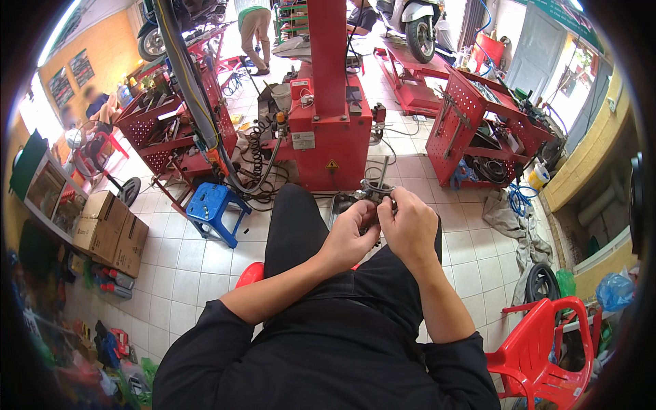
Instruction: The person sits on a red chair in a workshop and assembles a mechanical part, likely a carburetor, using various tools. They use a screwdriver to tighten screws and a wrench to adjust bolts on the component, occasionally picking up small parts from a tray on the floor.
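Note:
My left hand (347, 239) and my right hand (411, 229) are close together between my knees, fingers curled and pinched. Whatever sits between the fingertips is mostly hidden; I cannot make out its kind. Just beyond the fingers is a grey metal mechanical part (374, 188) with a thin upright rod rising from it. A darker metal piece (344, 202) lies beside it, near the left fingertips. Whether my hands touch these metal parts I cannot tell.
Ahead stands a red lift column base (331, 154) with hoses and cables. A blue stool (217, 210) is at left, near cardboard boxes (109, 231). Red tool carts (471, 130) flank the column. A red chair (547, 352) is at lower right. People and motorbikes are farther back.

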The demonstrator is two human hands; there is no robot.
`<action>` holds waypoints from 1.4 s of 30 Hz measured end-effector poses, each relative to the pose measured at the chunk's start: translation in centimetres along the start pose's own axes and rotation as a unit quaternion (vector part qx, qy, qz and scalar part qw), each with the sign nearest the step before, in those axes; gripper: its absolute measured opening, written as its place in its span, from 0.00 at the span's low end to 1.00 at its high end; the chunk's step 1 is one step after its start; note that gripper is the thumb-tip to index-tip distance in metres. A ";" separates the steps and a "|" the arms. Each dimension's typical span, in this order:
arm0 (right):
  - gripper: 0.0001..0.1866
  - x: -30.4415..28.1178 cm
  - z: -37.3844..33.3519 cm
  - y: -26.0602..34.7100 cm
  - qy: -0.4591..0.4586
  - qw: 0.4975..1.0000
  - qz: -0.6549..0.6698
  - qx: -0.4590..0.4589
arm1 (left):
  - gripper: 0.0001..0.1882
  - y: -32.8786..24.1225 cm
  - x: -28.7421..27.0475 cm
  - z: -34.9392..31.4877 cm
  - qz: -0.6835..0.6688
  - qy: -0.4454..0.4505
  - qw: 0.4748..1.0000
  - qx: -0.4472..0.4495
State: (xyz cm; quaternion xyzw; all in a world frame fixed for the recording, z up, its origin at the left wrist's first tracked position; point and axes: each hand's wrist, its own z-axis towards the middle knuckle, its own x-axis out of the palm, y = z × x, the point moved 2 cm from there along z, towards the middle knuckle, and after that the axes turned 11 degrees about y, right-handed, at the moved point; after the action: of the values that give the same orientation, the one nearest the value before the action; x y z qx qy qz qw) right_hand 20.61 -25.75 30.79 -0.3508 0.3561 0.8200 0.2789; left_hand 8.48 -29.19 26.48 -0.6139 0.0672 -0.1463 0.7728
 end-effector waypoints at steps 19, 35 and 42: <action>0.10 0.0 0.0 -0.1 0.002 1.000 -0.007 0.000 | 0.12 0.2 -0.1 0.1 -0.002 0.005 1.000 0.007; 0.10 0.0 -0.1 0.0 0.005 1.000 -0.011 0.001 | 0.10 -0.1 0.0 -0.1 -0.010 0.005 1.000 -0.010; 0.10 0.1 0.0 0.0 0.007 1.000 -0.014 -0.001 | 0.10 0.1 -0.1 0.0 -0.004 0.022 1.000 -0.004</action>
State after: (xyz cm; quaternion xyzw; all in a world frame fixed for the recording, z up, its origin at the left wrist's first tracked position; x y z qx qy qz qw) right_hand 20.59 -25.73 30.70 -0.3617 0.3521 0.8139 0.2876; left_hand 8.39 -29.09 26.39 -0.6141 0.0820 -0.1628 0.7679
